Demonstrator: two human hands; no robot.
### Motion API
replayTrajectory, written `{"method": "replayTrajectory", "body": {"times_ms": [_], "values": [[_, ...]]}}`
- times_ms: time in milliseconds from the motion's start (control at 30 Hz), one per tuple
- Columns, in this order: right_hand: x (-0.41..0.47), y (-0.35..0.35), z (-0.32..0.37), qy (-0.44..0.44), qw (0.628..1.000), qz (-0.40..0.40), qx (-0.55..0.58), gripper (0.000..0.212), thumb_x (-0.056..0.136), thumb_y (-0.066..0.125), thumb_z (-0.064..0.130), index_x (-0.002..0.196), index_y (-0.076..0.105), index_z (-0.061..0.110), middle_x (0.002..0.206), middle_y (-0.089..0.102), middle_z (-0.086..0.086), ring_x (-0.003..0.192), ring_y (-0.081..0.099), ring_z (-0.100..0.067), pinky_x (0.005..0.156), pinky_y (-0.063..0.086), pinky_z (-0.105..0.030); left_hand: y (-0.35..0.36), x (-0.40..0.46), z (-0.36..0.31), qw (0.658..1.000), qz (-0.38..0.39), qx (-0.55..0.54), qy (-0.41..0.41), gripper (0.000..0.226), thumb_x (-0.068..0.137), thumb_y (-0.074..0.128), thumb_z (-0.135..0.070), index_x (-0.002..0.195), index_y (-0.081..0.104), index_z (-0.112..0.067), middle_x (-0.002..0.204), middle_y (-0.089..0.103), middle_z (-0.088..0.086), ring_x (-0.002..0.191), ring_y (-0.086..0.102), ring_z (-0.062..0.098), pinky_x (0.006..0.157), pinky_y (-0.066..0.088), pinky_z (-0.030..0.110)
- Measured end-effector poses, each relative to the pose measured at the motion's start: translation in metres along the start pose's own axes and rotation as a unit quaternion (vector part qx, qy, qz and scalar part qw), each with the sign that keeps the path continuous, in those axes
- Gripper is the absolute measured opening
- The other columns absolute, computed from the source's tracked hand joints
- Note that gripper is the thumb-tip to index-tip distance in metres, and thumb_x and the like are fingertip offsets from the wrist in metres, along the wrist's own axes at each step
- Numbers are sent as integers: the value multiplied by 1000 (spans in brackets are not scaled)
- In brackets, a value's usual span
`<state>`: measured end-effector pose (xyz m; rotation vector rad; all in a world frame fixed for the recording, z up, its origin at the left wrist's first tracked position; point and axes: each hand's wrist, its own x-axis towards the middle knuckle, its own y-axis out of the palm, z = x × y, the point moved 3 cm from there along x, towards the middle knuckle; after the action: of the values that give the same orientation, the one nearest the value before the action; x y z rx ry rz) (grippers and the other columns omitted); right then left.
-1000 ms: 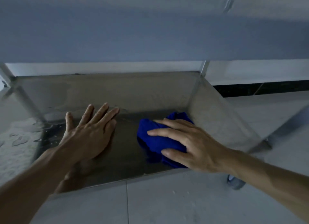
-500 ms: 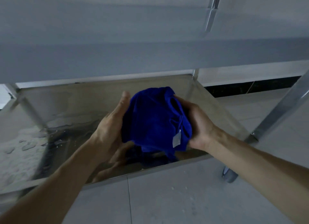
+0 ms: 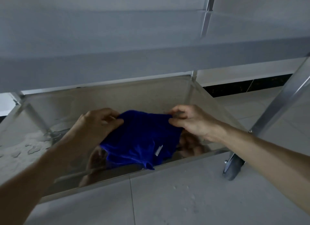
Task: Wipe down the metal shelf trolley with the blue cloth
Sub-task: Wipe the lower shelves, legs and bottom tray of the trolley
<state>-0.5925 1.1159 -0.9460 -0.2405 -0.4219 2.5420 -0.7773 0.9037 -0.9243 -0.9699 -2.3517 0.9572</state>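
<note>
The blue cloth (image 3: 142, 137) hangs spread between both hands above the bottom shelf (image 3: 117, 97) of the metal trolley. My left hand (image 3: 97, 124) pinches its upper left edge. My right hand (image 3: 189, 120) pinches its upper right edge. A small white label shows on the cloth's lower right part. The cloth's bottom corner droops over the shelf's front rim. The shiny shelf surface mirrors my hands and the cloth.
An upper shelf (image 3: 117, 40) of the trolley overhangs the top of the view. A metal upright (image 3: 285, 97) and a grey castor wheel (image 3: 234, 167) stand at the right. Water drops lie on the shelf's left side (image 3: 31, 149) and on the tiled floor (image 3: 191, 198).
My right hand lifted the cloth off the shelf, my left hand left the shelf and joined it. The bunched cloth is now pulled open between both hands.
</note>
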Motion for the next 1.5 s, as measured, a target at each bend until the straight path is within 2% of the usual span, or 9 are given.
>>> {"method": "replayTrajectory", "body": {"times_ms": [133, 300, 400, 600, 833, 1000, 1167, 1333, 1500], "values": [[-12, -5, -3, -83, 958, -115, -248, 16, 100, 54, 23, 115, 61, 23, 111, 64, 7, 98, 61, -9, 76, 46, -17, 6, -3, -11, 981, -85, 130, 114, 27, 90, 57, -34, 116, 61, -28, 121, 57, 2, 100, 61, 26, 88, 50, 43], [-27, 2, -32, -48, 883, -97, -456, 41, 106, 32, 28, 145, 41, 23, 151, 41, 3, 140, 34, -19, 114, 27, -42, 80, -16, -43, 944, 101, 292, 117, 79, 78, 2, -83, 146, 13, -45, 162, 10, -2, 146, 10, 32, 115, 10, 60], [-24, 2, -38, -3, 885, -84, -458, 48, 106, 21, 31, 154, 26, 30, 163, 19, 12, 150, 12, -10, 120, 11, -50, 110, -21, -50, 927, 109, 335, 125, 85, 74, -4, -84, 149, 2, -44, 163, 1, -2, 146, -5, 41, 110, -3, 69], [-19, -1, -42, 10, 873, -74, -481, 50, 104, 15, 38, 154, 18, 37, 165, 12, 12, 151, 8, -9, 120, 12, -49, 94, -4, -30, 923, 111, 313, 194, 67, 84, 5, -73, 146, 4, -49, 162, 8, -12, 149, -2, 31, 116, 1, 61], [-20, 5, -43, 10, 863, -65, -501, 65, 95, 5, 61, 154, 12, 37, 165, 9, 9, 151, 6, -14, 118, 9, -52, -16, 23, 99, 937, 9, 347, -30, 69, 79, 8, -80, 143, 10, -52, 158, 15, -16, 145, 10, 27, 112, 18, 59], [-21, 10, -41, 15, 862, -68, -503, 69, 91, 0, 60, 155, 9, 35, 165, 5, 10, 151, 2, -14, 119, 5, -53, -9, 45, 101, 926, -6, 358, -118, 68, 82, 14, -82, 143, 11, -51, 159, 12, -16, 146, 1, 34, 109, 10, 70], [-20, 9, -42, 36, 858, -48, -510, 63, 96, 1, 57, 156, -1, 36, 166, -4, 11, 152, -5, -14, 121, 1, -53, 38, 69, 53, 940, 21, 338, -48, 69, 84, 11, -78, 147, 8, -47, 161, 6, -15, 146, -6, 38, 109, -1, 72], [-21, 6, -43, 42, 856, -44, -514, 59, 98, 1, 54, 155, -4, 39, 166, -8, 13, 152, -7, -12, 122, 2, -51, 84, 44, -3, 937, 83, 318, 115, 64, 86, 13, -74, 146, 5, -50, 161, 8, -15, 147, -3, 36, 111, 0, 69], [-20, 6, -41, 46, 849, -40, -525, 60, 95, -3, 55, 154, -4, 41, 165, -5, 13, 151, -3, -11, 120, 8, -49, 44, -26, 28, 918, 100, 317, 217, 61, 87, 8, -76, 144, 1, -55, 160, 7, -20, 149, 0, 26, 116, 7, 58]]}}
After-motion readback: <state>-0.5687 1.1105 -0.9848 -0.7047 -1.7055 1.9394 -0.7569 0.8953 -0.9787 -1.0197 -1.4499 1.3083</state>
